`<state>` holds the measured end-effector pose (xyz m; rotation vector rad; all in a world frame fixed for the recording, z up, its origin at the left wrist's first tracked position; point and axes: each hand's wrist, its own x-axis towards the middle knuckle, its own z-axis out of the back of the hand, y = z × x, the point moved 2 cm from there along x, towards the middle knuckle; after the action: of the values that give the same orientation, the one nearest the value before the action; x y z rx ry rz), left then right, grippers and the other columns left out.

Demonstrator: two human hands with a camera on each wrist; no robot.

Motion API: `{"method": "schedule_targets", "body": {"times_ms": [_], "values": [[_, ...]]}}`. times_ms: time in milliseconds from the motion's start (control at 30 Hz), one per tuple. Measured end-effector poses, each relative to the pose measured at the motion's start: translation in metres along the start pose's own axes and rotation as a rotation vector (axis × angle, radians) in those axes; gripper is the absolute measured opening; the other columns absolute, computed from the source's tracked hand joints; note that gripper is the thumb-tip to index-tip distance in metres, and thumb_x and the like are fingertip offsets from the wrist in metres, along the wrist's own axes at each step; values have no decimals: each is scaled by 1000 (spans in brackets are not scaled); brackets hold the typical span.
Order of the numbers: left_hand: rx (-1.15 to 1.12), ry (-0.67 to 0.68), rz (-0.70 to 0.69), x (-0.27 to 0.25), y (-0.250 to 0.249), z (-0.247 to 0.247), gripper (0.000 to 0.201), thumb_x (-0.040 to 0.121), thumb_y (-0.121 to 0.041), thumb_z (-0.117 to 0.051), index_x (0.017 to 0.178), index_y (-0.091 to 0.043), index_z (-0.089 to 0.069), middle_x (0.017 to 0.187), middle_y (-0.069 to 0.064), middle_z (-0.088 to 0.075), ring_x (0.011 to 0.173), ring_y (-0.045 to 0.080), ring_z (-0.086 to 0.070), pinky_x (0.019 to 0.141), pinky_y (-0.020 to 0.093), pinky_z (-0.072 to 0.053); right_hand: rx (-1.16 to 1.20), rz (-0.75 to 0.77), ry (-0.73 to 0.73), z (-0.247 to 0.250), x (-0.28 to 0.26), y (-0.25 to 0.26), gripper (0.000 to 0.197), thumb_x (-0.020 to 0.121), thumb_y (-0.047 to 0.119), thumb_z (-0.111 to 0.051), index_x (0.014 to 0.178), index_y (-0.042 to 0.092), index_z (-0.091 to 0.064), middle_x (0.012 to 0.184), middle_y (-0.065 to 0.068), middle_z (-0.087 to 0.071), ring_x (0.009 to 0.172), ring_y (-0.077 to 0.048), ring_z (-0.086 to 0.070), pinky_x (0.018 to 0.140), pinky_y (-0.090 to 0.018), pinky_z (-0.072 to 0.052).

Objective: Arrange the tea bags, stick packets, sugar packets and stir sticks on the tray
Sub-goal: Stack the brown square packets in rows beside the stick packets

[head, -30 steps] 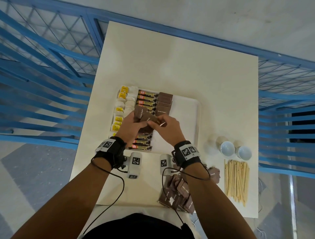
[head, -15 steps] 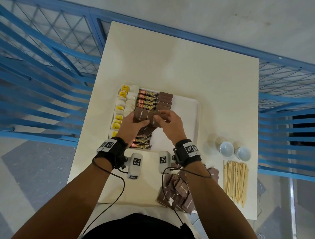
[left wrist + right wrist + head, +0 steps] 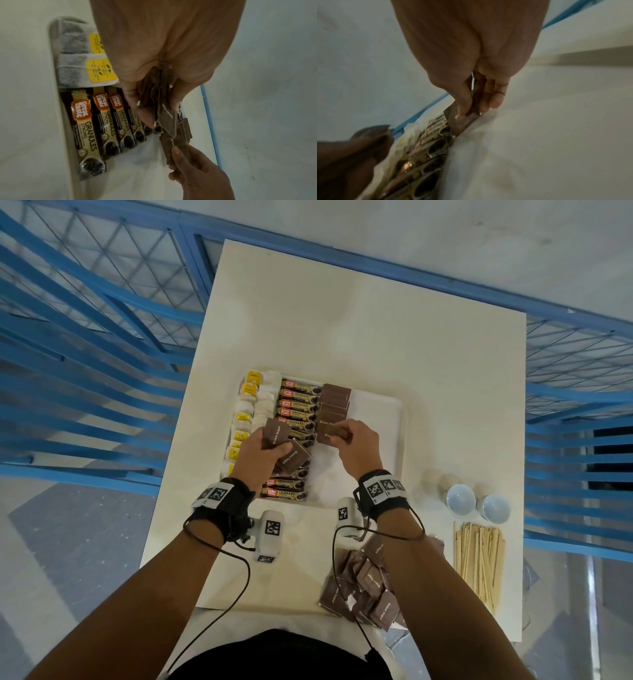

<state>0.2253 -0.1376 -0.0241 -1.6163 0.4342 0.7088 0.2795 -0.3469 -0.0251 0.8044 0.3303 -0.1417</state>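
A white tray (image 3: 383, 419) on the cream table holds a column of tea bags (image 3: 247, 419) with yellow tags, a column of coffee stick packets (image 3: 298, 402), and a column of brown sugar packets (image 3: 335, 398). My left hand (image 3: 263, 453) grips a small bunch of brown sugar packets (image 3: 291, 455) above the stick packets; the left wrist view shows the same bunch (image 3: 163, 105) between thumb and fingers. My right hand (image 3: 356, 440) pinches one brown sugar packet (image 3: 329, 433) at the near end of the sugar column, low over the tray (image 3: 539, 135).
A loose heap of brown sugar packets (image 3: 363, 583) lies at the table's near edge, under my right forearm. Wooden stir sticks (image 3: 479, 563) lie at the near right, beside two small white cups (image 3: 479, 505). Blue railings surround the table.
My right hand has pulled one sugar packet away from the bunch in my left hand and carried it right and forward to the sugar column. The left hand stayed over the stick packets.
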Motion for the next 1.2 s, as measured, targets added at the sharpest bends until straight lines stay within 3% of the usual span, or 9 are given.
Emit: {"method": "schedule_targets", "body": {"times_ms": [100, 233, 333, 467, 767, 867, 967, 1067, 1200], "values": [[-1, -4, -3, 0, -1, 3, 34, 92, -7, -71, 125, -11, -62, 117, 12, -71, 108, 32, -69, 80, 51, -62, 76, -38, -36, -5, 5, 1, 22, 87, 7, -73, 107, 14, -67, 97, 2, -66, 82, -6, -60, 67, -5, -44], [-2, -8, 1, 1, -2, 6, 35, 93, -6, -70, 127, -9, -61, 119, 13, -71, 109, 33, -69, 80, 49, -62, 26, -12, -107, -10, 7, -2, 23, 85, 9, -76, 105, 12, -67, 103, -1, -62, 80, -6, -57, 70, -7, -44], [3, -8, 3, 2, -2, 7, 36, 93, -6, -70, 128, -9, -61, 119, 13, -70, 110, 33, -69, 81, 49, -62, 48, -16, -147, -13, 8, -4, 27, 83, 8, -78, 107, 11, -66, 106, -4, -59, 79, -8, -56, 79, -20, -52], [11, -4, 6, 3, -2, 7, 37, 93, -8, -71, 128, -11, -61, 119, 12, -71, 111, 32, -68, 85, 54, -61, 62, -22, -193, -15, 9, -3, 33, 80, 9, -80, 108, 12, -63, 104, -3, -57, 82, -11, -55, 81, -26, -54], [-3, 6, 6, 4, -4, 5, 28, 93, -9, -72, 118, -17, -63, 118, 13, -70, 112, 35, -68, 82, 55, -61, 76, -12, -246, -12, 2, -6, 32, 86, 13, -76, 112, 15, -59, 110, -2, -53, 86, -20, -62, 77, -22, -51], [-8, 9, -8, 4, -4, 4, 24, 92, -12, -74, 112, -22, -65, 117, 11, -72, 110, 33, -69, 85, 57, -60, 92, 20, -294, -7, -8, -3, 20, 90, 12, -70, 108, 17, -62, 103, 0, -59, 76, -12, -62, 70, -19, -51], [-21, -11, -6, 2, -6, 1, 23, 90, -15, -76, 110, -22, -66, 113, 10, -73, 105, 32, -72, 82, 57, -61, 162, -6, -136, -9, -19, 7, 9, 94, 25, -67, 102, 21, -66, 89, 10, -66, 75, -1, -61, 70, -12, -48], [3, -16, -26, 1, -7, -4, 24, 89, -17, -78, 109, -22, -65, 110, 10, -74, 99, 30, -73, 74, 47, -63, 183, 0, 128, -18, -28, 18, 26, 94, 49, -64, 100, 24, -67, 89, 7, -72, 75, -6, -67, 70, -18, -54], [32, 10, -52, -2, -8, -8, 28, 88, -16, -79, 111, -18, -64, 109, 11, -73, 99, 29, -73, 75, 45, -64, 259, -22, 178, -20, -30, 21, 17, 92, 30, -72, 99, 15, -71, 82, 2, -74, 61, -7, -68, 57, -16, -50]]}}
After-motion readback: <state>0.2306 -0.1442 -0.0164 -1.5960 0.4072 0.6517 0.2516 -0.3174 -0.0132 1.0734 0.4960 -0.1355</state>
